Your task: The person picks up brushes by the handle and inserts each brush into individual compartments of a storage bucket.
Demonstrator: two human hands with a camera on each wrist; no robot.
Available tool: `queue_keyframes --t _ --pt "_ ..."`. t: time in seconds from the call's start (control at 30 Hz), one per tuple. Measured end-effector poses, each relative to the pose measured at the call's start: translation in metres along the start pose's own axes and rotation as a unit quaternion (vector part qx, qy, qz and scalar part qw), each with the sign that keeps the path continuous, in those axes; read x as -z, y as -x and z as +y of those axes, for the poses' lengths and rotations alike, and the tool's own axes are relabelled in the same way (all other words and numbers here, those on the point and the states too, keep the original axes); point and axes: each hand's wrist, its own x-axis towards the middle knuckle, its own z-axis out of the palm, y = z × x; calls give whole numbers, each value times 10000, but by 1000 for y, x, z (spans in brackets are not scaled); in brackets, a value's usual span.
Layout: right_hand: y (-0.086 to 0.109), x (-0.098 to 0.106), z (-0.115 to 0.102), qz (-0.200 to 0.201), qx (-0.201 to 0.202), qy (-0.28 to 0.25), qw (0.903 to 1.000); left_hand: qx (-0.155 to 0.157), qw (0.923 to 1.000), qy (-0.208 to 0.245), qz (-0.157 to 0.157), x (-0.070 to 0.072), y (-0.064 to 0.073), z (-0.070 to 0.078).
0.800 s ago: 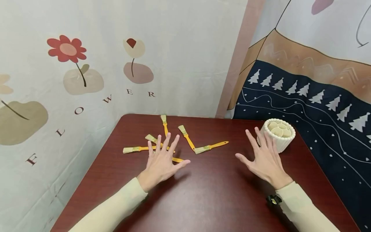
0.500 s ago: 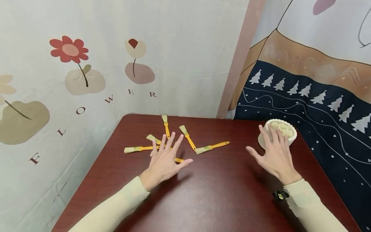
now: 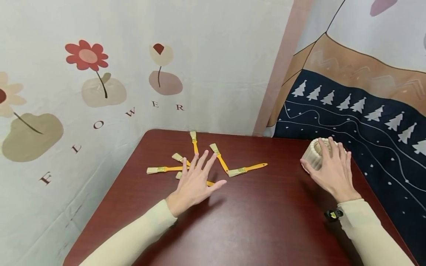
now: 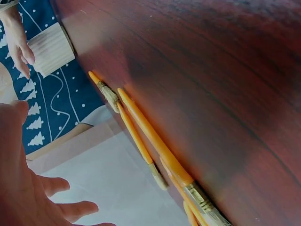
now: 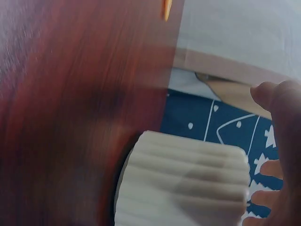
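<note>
My left hand [image 3: 192, 186], fingers spread, hovers over several flat paintbrushes with yellow handles and pale bristles. It covers parts of the nearest brush [image 3: 210, 183] and of another brush [image 3: 179, 157] behind it. In the left wrist view, a brush [image 4: 150, 134] lies on the table below the hand. My right hand [image 3: 335, 175] is over a cream ribbed brush holder [image 3: 310, 159], its fingers spread across the round top in the head view. From the right wrist, the holder [image 5: 183, 181] stands upright, with the fingers [image 5: 268, 197] just above its rim.
Farther brushes lie loose: one brush [image 3: 254, 167] toward the middle, another brush [image 3: 217, 155] angled beside it, one more brush [image 3: 194, 142] by the back edge. The dark red table [image 3: 253, 221] meets printed curtains [image 3: 216, 74] at the back and right.
My right hand has moved right and over the holder, covering most of its top. My left hand stays spread above the brushes. The head view has turned slightly left.
</note>
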Motion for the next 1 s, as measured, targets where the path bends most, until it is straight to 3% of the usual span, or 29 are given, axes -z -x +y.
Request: queue_keyframes --t 0.53,0.8,1.0 --pt "-11 7 37 -623 -907 -146 9938 -552 9971 158 498 -1 -14 18" --pt "-14 0 38 -606 -837 -312 9942 -628 9961 166 590 -2 -21 24" --pt "-11 -2 40 -537 -803 -292 9949 -767 9946 436 538 -9 -26 31"
